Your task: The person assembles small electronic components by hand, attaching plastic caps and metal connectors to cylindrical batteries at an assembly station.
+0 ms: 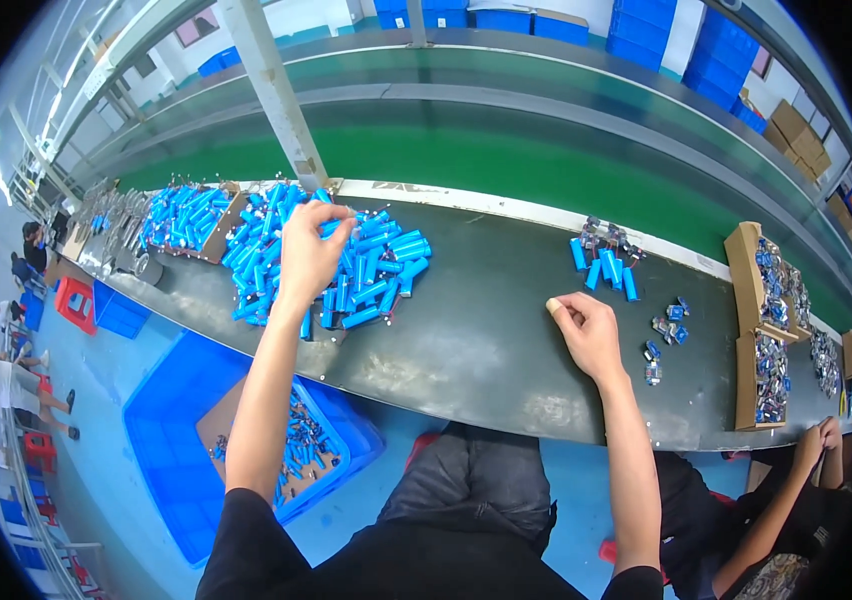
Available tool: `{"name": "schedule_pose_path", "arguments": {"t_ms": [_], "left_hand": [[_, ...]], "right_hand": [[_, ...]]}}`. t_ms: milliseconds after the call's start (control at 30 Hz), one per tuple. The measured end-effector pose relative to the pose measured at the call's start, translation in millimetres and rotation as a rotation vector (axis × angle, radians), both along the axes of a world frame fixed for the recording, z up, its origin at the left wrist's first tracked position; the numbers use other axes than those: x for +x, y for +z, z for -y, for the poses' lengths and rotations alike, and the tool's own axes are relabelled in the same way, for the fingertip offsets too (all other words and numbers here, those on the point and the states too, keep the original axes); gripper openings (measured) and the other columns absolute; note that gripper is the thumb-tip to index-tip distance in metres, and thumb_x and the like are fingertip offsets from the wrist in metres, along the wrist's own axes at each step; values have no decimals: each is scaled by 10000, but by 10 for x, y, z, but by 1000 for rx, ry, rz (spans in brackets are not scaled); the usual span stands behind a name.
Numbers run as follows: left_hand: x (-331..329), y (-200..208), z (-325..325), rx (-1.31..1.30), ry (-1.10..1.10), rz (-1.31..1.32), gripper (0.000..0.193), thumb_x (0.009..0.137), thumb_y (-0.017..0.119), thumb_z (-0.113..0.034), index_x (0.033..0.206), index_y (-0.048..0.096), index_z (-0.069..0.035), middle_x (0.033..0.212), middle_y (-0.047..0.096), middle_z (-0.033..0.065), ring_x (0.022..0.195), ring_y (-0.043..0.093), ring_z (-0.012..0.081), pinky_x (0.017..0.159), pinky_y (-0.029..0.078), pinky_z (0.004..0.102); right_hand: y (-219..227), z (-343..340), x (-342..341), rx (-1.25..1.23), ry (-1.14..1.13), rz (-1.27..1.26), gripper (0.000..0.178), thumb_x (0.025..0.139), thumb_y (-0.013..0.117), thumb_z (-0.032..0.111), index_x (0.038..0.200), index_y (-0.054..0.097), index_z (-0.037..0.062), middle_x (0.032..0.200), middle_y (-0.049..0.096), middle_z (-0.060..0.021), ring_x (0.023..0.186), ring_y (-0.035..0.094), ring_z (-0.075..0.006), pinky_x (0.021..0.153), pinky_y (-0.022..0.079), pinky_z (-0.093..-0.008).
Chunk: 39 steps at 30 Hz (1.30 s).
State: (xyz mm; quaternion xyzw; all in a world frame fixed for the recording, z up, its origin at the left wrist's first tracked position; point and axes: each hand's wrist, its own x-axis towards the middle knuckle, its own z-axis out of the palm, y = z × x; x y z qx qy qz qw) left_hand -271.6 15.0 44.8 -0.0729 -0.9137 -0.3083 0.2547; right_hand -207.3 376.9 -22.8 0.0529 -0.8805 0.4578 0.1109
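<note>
A large heap of blue cylindrical cells (371,270) with thin leads lies on the dark worktop (486,330). My left hand (314,250) is over this heap, thumb and fingertips curled together; anything between them is too small to make out. To the right, my right hand (591,335) hovers low over the worktop, also closed with thumb against fingers. A pale yellowish cover shows on one of its fingertips, and I cannot tell whether it pinches anything. Beyond that hand sits a small group of blue cells (608,268) with dark wired parts. Several small blue-and-silver parts (668,325) lie to its right.
Cardboard trays (746,375) of small parts stand at the right, near a co-worker's hands (824,438). Another open box (224,230) of blue cells is at the left. Below the bench edge stands a blue bin (171,430). A metal post (276,95) rises beside the green conveyor (466,145).
</note>
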Motion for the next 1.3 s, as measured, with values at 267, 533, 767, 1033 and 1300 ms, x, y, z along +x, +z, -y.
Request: {"name": "schedule_pose_path", "arguments": {"t_ms": [267,533,767,1033,1300], "left_hand": [[307,592,-510,738,-450,118,137,921,643,-103,1009,663,-1,975,713,80,906,649,140,854,493,291],[569,466,-1236,1200,-964,605,544,954,595,-118,1384,278,-17,852,660,124,900,669,271,829,496,371],[682,376,-1556,1256,-1096,798,678,935,599,-46,1443,154,2,804,645,140,767,650,240,748,514,356],[624,379,-1612,1052,-1126,849,520,932,624,-74,1354,334,13,815,664,120,763,653,184,732,506,295],[623,269,-1592,1055,-1241,974,134,933,632,-121,949,628,12,838,662,89,788,647,141,741,521,287]], "right_hand": [[80,-47,56,-124,17,-24,165,903,644,131,957,698,-15,772,559,-12,659,466,-68,587,377,-233],[1015,251,412,-555,140,-249,185,930,583,49,1065,688,-19,885,556,-15,741,483,-67,633,396,-211],[1103,186,506,-488,314,-107,161,902,629,34,1045,694,0,897,598,-44,774,568,-87,678,449,-232],[1083,33,538,-374,333,-161,154,848,657,-4,993,705,14,845,603,-37,690,556,-81,606,426,-228],[1133,-40,560,-263,337,-352,146,786,664,-39,899,733,22,814,600,-36,655,537,-73,563,419,-216]]}}
